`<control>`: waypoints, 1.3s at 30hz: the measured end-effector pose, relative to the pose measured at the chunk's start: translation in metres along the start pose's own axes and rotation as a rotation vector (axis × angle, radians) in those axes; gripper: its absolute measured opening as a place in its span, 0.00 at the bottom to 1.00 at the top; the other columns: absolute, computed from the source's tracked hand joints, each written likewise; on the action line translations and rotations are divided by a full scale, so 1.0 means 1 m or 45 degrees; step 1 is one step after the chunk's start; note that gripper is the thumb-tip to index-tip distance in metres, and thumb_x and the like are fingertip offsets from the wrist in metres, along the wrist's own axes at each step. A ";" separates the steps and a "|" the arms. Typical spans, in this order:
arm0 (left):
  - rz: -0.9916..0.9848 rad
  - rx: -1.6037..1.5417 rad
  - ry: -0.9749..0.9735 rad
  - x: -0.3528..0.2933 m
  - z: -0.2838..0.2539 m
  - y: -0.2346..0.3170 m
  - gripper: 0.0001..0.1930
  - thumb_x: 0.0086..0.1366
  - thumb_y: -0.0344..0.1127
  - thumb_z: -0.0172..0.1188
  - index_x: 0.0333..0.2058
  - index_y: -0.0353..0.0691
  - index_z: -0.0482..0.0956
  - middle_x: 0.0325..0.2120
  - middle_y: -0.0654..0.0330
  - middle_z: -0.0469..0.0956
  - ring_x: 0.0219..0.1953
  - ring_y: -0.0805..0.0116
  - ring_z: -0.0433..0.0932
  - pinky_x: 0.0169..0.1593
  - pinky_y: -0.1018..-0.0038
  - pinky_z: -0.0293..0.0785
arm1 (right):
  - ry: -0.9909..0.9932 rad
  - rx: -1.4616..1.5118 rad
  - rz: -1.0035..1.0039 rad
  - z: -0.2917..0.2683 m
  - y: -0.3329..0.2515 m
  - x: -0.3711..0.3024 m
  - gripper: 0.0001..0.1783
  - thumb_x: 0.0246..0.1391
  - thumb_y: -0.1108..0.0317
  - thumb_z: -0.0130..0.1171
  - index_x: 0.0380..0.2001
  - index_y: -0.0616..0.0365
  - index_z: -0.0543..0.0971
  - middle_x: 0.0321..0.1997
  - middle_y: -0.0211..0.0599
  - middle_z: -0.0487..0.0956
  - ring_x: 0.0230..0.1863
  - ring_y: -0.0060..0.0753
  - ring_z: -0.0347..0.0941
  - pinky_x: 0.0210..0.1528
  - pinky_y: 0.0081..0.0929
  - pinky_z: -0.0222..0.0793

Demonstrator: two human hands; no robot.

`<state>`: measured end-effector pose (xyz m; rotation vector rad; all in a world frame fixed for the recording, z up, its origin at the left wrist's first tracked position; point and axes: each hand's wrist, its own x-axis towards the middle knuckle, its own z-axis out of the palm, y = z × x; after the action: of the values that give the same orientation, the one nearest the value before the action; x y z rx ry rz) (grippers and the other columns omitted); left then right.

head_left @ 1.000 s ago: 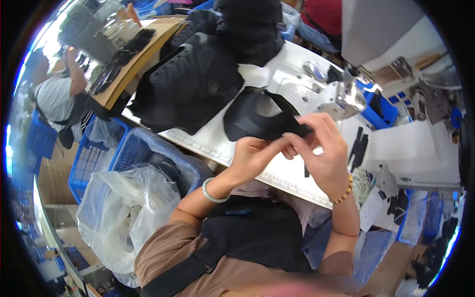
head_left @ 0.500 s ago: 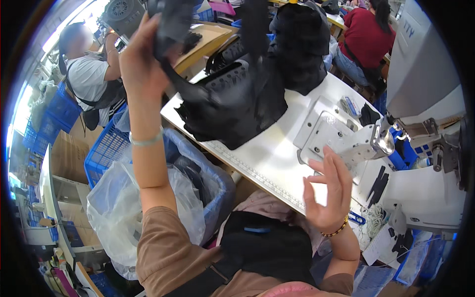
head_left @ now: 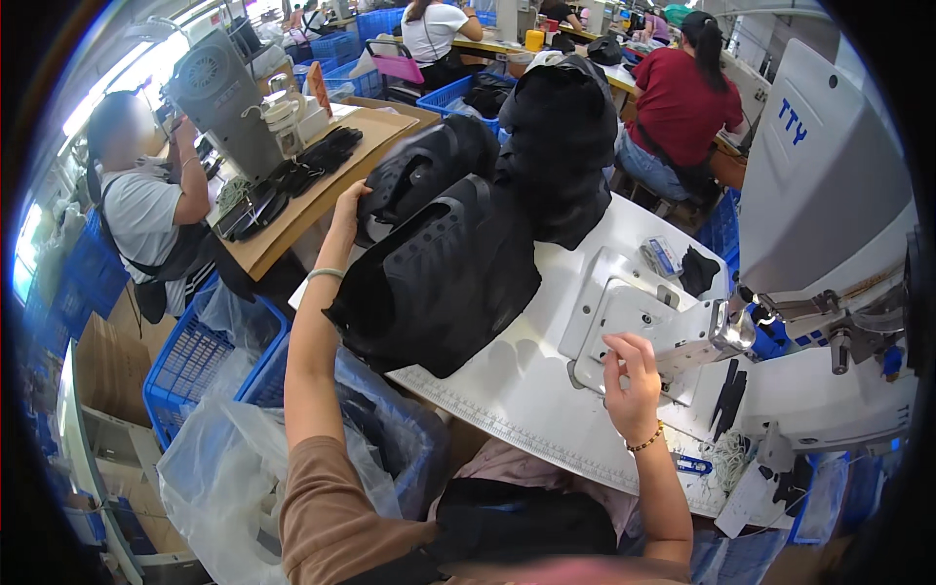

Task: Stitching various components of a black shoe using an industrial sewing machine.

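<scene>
My left hand [head_left: 349, 213] grips the near edge of a black shoe upper [head_left: 429, 166] with rows of round holes. Its fingers are partly hidden by the dark material. In front of that piece stands a stack of similar black uppers [head_left: 444, 283], at the left end of the white table [head_left: 531, 361]. My right hand [head_left: 634, 382] is empty, its fingers loosely bent and apart from the thumb. It hovers beside the light metal work plate [head_left: 624, 322] of the sewing machine [head_left: 829, 175].
Another tall black stack [head_left: 561, 146] stands behind. Thread scraps [head_left: 726, 458], black strips [head_left: 726, 400] and a blue thread snipper [head_left: 692, 465] lie at the right. A blue basket [head_left: 210, 361] and a clear plastic bag [head_left: 224, 478] are at my left. Co-workers sit nearby.
My left hand has come down from a raised, blurred position to the stack with the black upper. My right hand's fingers have curled more. The view has tilted up.
</scene>
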<state>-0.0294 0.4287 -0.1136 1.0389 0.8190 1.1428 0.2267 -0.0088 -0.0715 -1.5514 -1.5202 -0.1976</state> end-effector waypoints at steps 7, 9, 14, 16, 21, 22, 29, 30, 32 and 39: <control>0.366 0.227 0.007 0.042 0.025 -0.017 0.15 0.62 0.38 0.56 0.43 0.33 0.74 0.39 0.54 0.76 0.41 0.69 0.74 0.44 0.78 0.69 | -0.053 0.069 0.084 0.002 -0.003 0.001 0.12 0.48 0.84 0.53 0.37 0.61 0.76 0.39 0.38 0.73 0.31 0.27 0.73 0.26 0.18 0.70; 0.249 0.528 -0.016 0.051 0.005 -0.014 0.17 0.61 0.39 0.56 0.42 0.32 0.74 0.39 0.53 0.77 0.39 0.69 0.74 0.43 0.77 0.70 | -0.077 0.078 0.081 0.002 -0.006 0.000 0.12 0.47 0.84 0.53 0.36 0.61 0.76 0.40 0.38 0.73 0.30 0.27 0.73 0.26 0.18 0.70; 0.599 1.469 0.006 0.021 0.004 0.061 0.21 0.58 0.42 0.55 0.40 0.26 0.75 0.34 0.47 0.79 0.35 0.65 0.77 0.40 0.72 0.72 | -0.135 0.048 0.071 0.000 -0.003 -0.001 0.12 0.47 0.84 0.53 0.36 0.61 0.76 0.40 0.38 0.73 0.29 0.26 0.72 0.27 0.19 0.70; 0.436 1.060 -0.236 -0.041 0.044 0.107 0.18 0.63 0.42 0.53 0.41 0.30 0.76 0.32 0.56 0.79 0.35 0.71 0.77 0.41 0.77 0.71 | -0.027 -0.004 0.016 -0.004 -0.001 -0.001 0.13 0.45 0.84 0.54 0.35 0.58 0.76 0.38 0.34 0.73 0.21 0.25 0.71 0.21 0.21 0.67; 0.917 1.641 -0.338 -0.239 0.104 0.151 0.23 0.55 0.45 0.63 0.42 0.31 0.76 0.38 0.56 0.73 0.38 0.67 0.74 0.42 0.74 0.70 | 0.010 0.019 -0.145 -0.016 -0.013 -0.002 0.16 0.42 0.84 0.55 0.36 0.57 0.76 0.39 0.34 0.73 0.23 0.28 0.72 0.22 0.22 0.67; 1.129 1.867 -0.239 -0.268 0.115 0.141 0.27 0.49 0.45 0.67 0.43 0.31 0.75 0.41 0.53 0.69 0.43 0.59 0.70 0.46 0.70 0.68 | 0.018 0.019 -0.132 -0.023 -0.019 -0.004 0.16 0.42 0.84 0.55 0.36 0.57 0.76 0.39 0.34 0.73 0.23 0.28 0.72 0.22 0.22 0.67; 1.052 1.876 0.081 -0.275 0.110 0.091 0.23 0.48 0.40 0.68 0.39 0.31 0.72 0.37 0.51 0.68 0.42 0.54 0.69 0.47 0.67 0.66 | -0.078 -0.005 -0.354 -0.044 -0.029 -0.013 0.18 0.35 0.84 0.57 0.35 0.60 0.76 0.38 0.35 0.72 0.22 0.25 0.71 0.21 0.20 0.68; 1.012 1.725 0.134 -0.274 0.111 0.093 0.21 0.48 0.39 0.68 0.36 0.31 0.72 0.36 0.51 0.68 0.41 0.54 0.69 0.46 0.67 0.66 | -0.065 -0.014 -0.347 -0.049 -0.026 -0.015 0.18 0.35 0.84 0.57 0.35 0.60 0.76 0.38 0.35 0.72 0.22 0.25 0.71 0.21 0.20 0.68; 0.903 1.525 0.218 -0.281 0.111 0.097 0.14 0.51 0.31 0.65 0.31 0.32 0.70 0.24 0.58 0.67 0.29 0.67 0.68 0.36 0.76 0.66 | -0.047 -0.022 -0.366 -0.058 -0.020 -0.020 0.18 0.34 0.84 0.57 0.35 0.60 0.76 0.38 0.34 0.72 0.22 0.24 0.71 0.21 0.20 0.68; 0.852 0.359 0.263 -0.382 0.172 0.085 0.14 0.57 0.30 0.59 0.40 0.26 0.75 0.39 0.54 0.76 0.43 0.65 0.75 0.42 0.76 0.73 | -0.217 0.888 0.183 -0.070 -0.030 -0.024 0.31 0.45 0.78 0.61 0.54 0.55 0.66 0.47 0.36 0.71 0.35 0.23 0.73 0.23 0.15 0.69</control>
<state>0.0103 0.0264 0.0243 1.5111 0.8318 1.7551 0.2289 -0.0793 -0.0335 -1.1161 -1.3878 0.5119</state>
